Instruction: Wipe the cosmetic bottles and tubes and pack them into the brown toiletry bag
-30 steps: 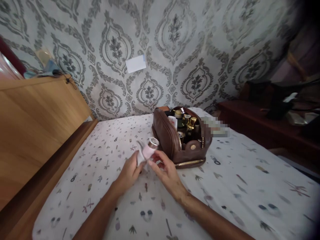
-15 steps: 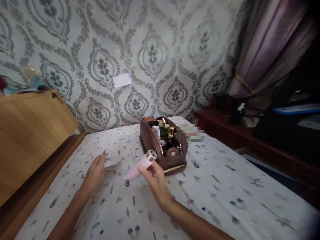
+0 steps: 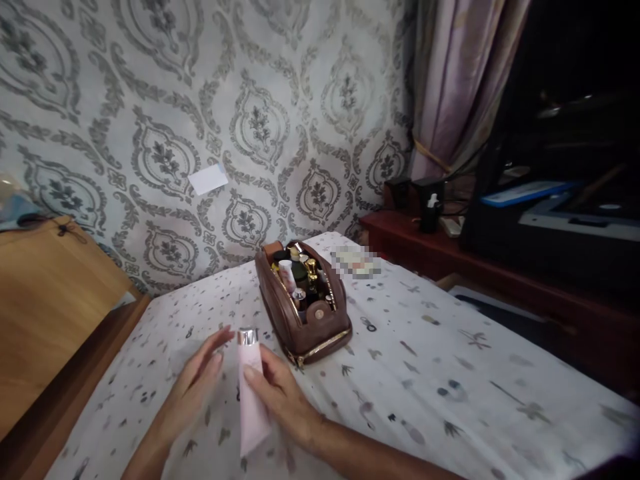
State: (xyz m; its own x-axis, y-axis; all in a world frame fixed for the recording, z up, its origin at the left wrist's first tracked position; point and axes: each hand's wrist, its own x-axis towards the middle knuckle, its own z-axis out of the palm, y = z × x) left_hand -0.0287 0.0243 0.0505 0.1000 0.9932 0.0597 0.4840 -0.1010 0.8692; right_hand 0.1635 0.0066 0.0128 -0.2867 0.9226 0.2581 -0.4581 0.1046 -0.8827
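In front of the brown bag [image 3: 270, 303]: your one pink tube [image 3: 254, 410] is held above the patterned cloth [image 3: 400, 387], silver cap [image 3: 247, 337] uppermost.
Right hand [image 3: 284, 393]: your fingers grasp the tube's body, thumb across its front.
Left hand [image 3: 193, 379]: your fingers are released, extended beside the cap; you cannot tell whether any touch it.
Tube step: you seem to be handling it between both hands; the next move calls for a steady right grasp, as that hand apparently bears it alone.
Bag count: one, unzipped; overlap hides its container total, but you can pick out one white container [image 3: 287, 275] and at least one gold top [image 3: 312, 268].
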